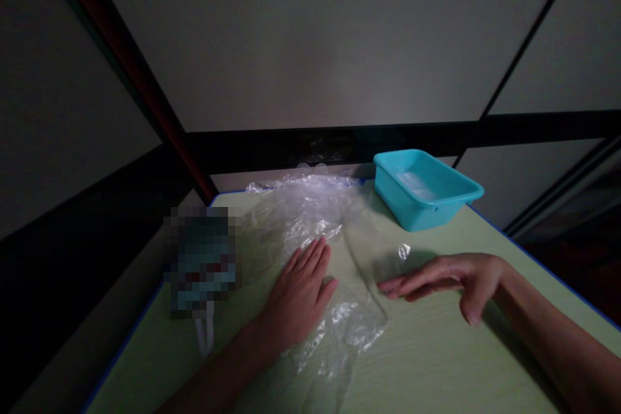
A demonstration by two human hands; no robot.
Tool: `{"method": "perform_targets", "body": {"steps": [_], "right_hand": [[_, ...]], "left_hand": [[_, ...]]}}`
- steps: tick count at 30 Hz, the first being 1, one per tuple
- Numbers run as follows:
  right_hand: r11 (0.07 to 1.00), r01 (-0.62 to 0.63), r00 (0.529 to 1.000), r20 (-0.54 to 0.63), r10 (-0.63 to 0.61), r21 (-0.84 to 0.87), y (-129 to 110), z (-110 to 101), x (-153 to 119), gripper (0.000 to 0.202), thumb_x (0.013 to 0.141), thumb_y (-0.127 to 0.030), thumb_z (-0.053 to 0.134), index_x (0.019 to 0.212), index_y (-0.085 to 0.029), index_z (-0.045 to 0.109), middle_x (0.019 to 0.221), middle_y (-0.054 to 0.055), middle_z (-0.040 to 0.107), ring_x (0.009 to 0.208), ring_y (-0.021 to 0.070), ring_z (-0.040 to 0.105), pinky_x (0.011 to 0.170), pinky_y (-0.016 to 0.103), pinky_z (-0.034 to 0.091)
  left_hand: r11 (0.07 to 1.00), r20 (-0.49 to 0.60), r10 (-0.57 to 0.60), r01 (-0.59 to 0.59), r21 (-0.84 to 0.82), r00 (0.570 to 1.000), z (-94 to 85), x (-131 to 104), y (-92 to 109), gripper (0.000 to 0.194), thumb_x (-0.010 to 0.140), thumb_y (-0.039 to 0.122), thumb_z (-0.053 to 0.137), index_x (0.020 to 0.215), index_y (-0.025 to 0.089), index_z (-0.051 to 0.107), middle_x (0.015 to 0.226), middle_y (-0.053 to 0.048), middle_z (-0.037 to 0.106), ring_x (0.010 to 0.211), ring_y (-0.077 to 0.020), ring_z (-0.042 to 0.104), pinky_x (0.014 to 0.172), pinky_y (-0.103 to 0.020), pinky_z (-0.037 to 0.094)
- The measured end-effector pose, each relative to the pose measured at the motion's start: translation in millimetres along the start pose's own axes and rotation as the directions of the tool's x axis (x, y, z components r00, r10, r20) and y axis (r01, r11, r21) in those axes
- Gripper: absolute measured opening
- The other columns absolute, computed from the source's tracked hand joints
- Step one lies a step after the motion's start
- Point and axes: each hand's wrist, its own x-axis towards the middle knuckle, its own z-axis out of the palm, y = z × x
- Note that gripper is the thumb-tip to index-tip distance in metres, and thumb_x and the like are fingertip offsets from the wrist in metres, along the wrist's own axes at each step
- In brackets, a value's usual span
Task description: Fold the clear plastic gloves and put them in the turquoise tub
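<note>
The fingers of the left hand are held straight and almost together, with the thumb spread off to the side, and the hand is laid palm down over the film. The fingers of the right hand are stretched out towards the left and kept close to one another, while the thumb is dropped well apart from them; the fingertips are brought just beside a long crease in the film, and whether they touch it cannot be told. The film, clear, thin and glossy, is spread over the middle of the table, bunched into bright wrinkles at the far edge and flatter under and between the hands. The table is topped in pale green with a faint streaked grain and is trimmed in blue. At its far right corner a tub is set, moulded in smooth turquoise plastic, with a rounded rim and sloping walls; a whitish patch is seen inside, too blurred to be read. At the left a packet is masked by coarse pixel blocks, so any print is hidden, and a white strap is looped below it. The table is backed by matt, greyish panels crossed by a dark band.
</note>
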Motion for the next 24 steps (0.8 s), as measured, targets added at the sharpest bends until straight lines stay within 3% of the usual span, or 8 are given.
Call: {"method": "perform_targets", "body": {"steps": [2, 7, 10, 19, 24], "right_hand": [[0.999, -0.038, 0.999, 0.031, 0.039, -0.029, -1.2, 1.7, 4.6, 0.066, 0.069, -0.038, 0.07, 0.127, -0.021, 0.044, 0.141, 0.009, 0.028, 0.13, 0.0247, 0.021, 0.103, 0.038, 0.02], [0.998, -0.061, 0.995, 0.077, 0.059, 0.027, 2.9, 4.2, 13.9, 0.066, 0.072, -0.035, 0.068, 0.13, -0.017, 0.04, 0.142, 0.011, 0.026, 0.131, 0.0244, 0.019, 0.104, 0.037, 0.02], [0.998, -0.043, 0.998, 0.056, 0.041, 0.039, 3.6, 4.5, 12.2, 0.062, 0.075, -0.033, 0.066, 0.13, -0.018, 0.041, 0.141, 0.011, 0.028, 0.128, 0.0245, 0.028, 0.104, 0.037, 0.022], [0.954, -0.039, 0.998, 0.034, 0.052, -0.299, -2.6, 5.4, 10.0, 0.054, 0.081, -0.032, 0.058, 0.129, -0.014, 0.042, 0.131, 0.014, 0.04, 0.103, 0.0195, 0.05, 0.081, 0.029, 0.043], [0.96, -0.073, 0.996, -0.075, 0.055, -0.272, 3.4, 7.4, 16.1, 0.058, 0.08, -0.034, 0.059, 0.13, -0.012, 0.041, 0.118, 0.014, 0.051, 0.097, 0.0175, 0.052, 0.078, 0.027, 0.044]], "left_hand": [[1.0, -0.012, 0.005, -0.005, -0.002, 1.0, 0.1, -0.3, -0.1, 0.049, 0.089, 0.033, 0.034, 0.133, 0.01, 0.034, 0.142, -0.011, 0.027, 0.131, -0.0217, 0.022, 0.106, -0.04, 0.018], [0.997, -0.003, 0.005, -0.005, 0.078, 1.0, 1.1, 0.3, 0.5, 0.05, 0.089, 0.034, 0.034, 0.132, 0.009, 0.033, 0.142, -0.011, 0.028, 0.131, -0.0217, 0.022, 0.106, -0.039, 0.021], [0.993, 0.009, 0.008, -0.009, 0.12, 1.0, 1.9, 0.5, 0.5, 0.05, 0.09, 0.034, 0.033, 0.133, 0.009, 0.032, 0.142, -0.011, 0.027, 0.131, -0.0212, 0.021, 0.106, -0.039, 0.021], [0.989, 0.022, 0.009, -0.012, 0.148, 1.0, 3.0, -1.0, 0.2, 0.051, 0.091, 0.036, 0.032, 0.134, 0.009, 0.031, 0.144, -0.01, 0.022, 0.132, -0.0217, 0.018, 0.106, -0.041, 0.021], [0.989, 0.011, 0.02, -0.021, 0.148, 1.0, 3.1, 0.0, -0.7, 0.051, 0.091, 0.036, 0.033, 0.134, 0.009, 0.031, 0.143, -0.01, 0.024, 0.131, -0.0224, 0.02, 0.106, -0.041, 0.022]]}}
